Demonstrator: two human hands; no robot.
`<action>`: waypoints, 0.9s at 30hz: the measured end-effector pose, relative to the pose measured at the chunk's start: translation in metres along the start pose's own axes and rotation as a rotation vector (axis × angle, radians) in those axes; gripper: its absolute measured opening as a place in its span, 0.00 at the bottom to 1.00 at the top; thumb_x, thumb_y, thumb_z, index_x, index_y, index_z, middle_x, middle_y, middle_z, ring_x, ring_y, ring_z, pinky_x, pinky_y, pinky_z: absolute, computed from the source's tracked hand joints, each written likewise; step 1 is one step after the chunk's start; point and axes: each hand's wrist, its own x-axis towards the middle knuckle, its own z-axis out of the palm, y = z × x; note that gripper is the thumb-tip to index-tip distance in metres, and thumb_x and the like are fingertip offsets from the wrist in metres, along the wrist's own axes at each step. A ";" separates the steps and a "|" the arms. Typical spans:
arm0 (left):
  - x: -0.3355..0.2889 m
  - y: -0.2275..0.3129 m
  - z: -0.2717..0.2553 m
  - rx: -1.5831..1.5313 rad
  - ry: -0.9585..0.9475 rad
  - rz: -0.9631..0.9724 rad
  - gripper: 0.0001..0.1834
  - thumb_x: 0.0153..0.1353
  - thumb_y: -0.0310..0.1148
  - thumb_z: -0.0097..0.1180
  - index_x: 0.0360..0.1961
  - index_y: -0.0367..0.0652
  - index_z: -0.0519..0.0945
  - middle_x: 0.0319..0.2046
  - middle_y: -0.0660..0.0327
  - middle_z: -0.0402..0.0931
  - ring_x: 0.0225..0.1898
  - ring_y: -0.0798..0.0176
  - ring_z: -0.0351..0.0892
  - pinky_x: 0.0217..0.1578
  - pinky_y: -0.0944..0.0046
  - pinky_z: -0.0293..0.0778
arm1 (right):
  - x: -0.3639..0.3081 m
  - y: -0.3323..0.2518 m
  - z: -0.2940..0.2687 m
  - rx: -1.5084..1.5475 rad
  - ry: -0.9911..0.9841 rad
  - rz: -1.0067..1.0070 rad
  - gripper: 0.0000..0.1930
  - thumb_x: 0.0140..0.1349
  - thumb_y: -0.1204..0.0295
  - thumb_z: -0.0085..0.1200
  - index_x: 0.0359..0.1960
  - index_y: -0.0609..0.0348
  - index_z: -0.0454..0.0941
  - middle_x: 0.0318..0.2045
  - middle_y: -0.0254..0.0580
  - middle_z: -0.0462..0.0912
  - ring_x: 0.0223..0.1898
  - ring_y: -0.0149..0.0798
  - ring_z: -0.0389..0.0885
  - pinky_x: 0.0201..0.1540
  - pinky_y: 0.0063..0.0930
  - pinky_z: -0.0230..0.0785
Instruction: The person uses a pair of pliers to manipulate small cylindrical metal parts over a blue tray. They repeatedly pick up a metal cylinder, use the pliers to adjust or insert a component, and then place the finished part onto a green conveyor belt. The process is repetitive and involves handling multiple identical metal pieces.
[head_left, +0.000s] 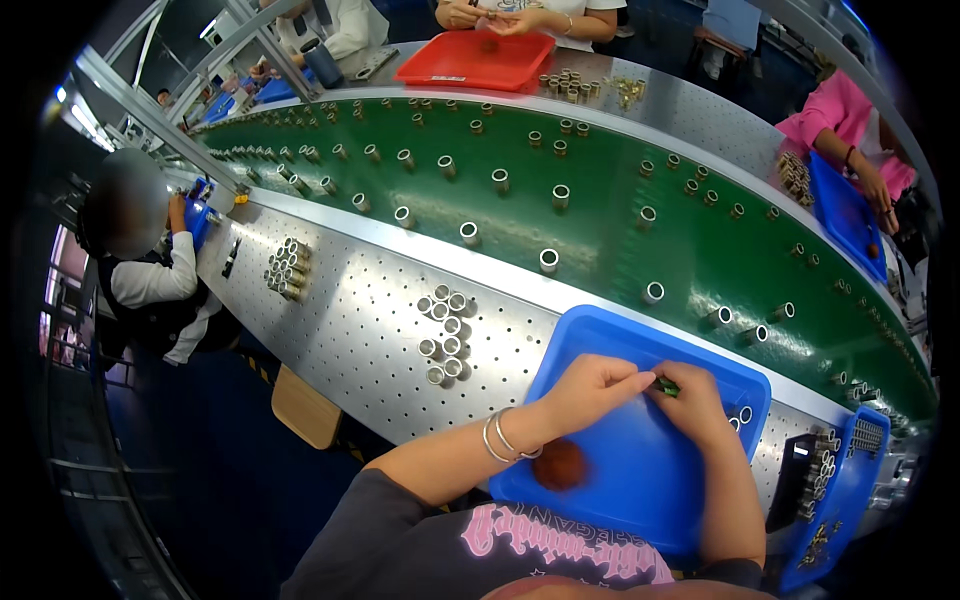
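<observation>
Short silver tubes [443,335] stand close together on the shiny bench [365,295], and to their right is a blue tray [640,465] with a round red-brown thing [559,466] in it, a bit blurry. Over the tray, the left hand [590,392] has its fingers bent in, but I cannot tell if they grip anything. A small green thing [667,387] is above the tray too, with the right hand's [694,402] fingers closed around it, just beside the left fingertips.
</observation>
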 end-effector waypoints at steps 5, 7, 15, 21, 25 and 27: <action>0.002 -0.001 -0.002 -0.011 -0.008 -0.007 0.22 0.63 0.35 0.50 0.12 0.41 0.65 0.12 0.72 0.59 0.17 0.80 0.54 0.16 0.74 0.52 | 0.000 0.002 0.001 -0.029 0.005 -0.006 0.08 0.45 0.77 0.57 0.29 0.58 0.77 0.26 0.44 0.79 0.29 0.46 0.79 0.31 0.32 0.69; 0.002 -0.004 -0.002 -0.016 -0.009 -0.006 0.22 0.63 0.35 0.50 0.11 0.41 0.65 0.11 0.72 0.59 0.17 0.80 0.54 0.16 0.74 0.52 | 0.001 0.001 0.000 -0.020 0.005 -0.011 0.08 0.45 0.77 0.57 0.29 0.58 0.77 0.25 0.44 0.79 0.28 0.45 0.79 0.30 0.32 0.69; -0.001 0.003 0.001 0.000 0.000 0.013 0.23 0.63 0.35 0.51 0.12 0.40 0.63 0.12 0.73 0.53 0.18 0.80 0.50 0.16 0.72 0.49 | -0.001 0.004 0.002 -0.017 0.009 -0.017 0.08 0.44 0.77 0.57 0.29 0.58 0.77 0.25 0.43 0.79 0.28 0.45 0.79 0.30 0.31 0.69; 0.000 -0.003 0.000 0.017 -0.003 0.010 0.23 0.63 0.36 0.51 0.12 0.40 0.62 0.12 0.73 0.52 0.18 0.79 0.49 0.16 0.71 0.49 | 0.000 0.005 0.001 -0.012 -0.006 -0.020 0.08 0.45 0.78 0.56 0.30 0.58 0.77 0.25 0.43 0.79 0.28 0.46 0.78 0.30 0.32 0.69; 0.001 -0.001 -0.001 0.016 0.000 0.014 0.24 0.63 0.36 0.51 0.12 0.40 0.61 0.12 0.73 0.51 0.18 0.79 0.49 0.16 0.71 0.48 | 0.001 0.005 0.002 -0.015 -0.002 -0.014 0.09 0.44 0.78 0.56 0.30 0.58 0.77 0.25 0.43 0.79 0.28 0.46 0.79 0.30 0.32 0.69; 0.001 0.000 -0.001 0.020 0.001 0.017 0.24 0.63 0.36 0.51 0.12 0.40 0.61 0.12 0.73 0.51 0.18 0.79 0.49 0.16 0.71 0.48 | 0.001 0.005 0.002 -0.017 0.000 -0.009 0.09 0.44 0.78 0.56 0.30 0.58 0.77 0.26 0.43 0.79 0.28 0.46 0.79 0.30 0.32 0.69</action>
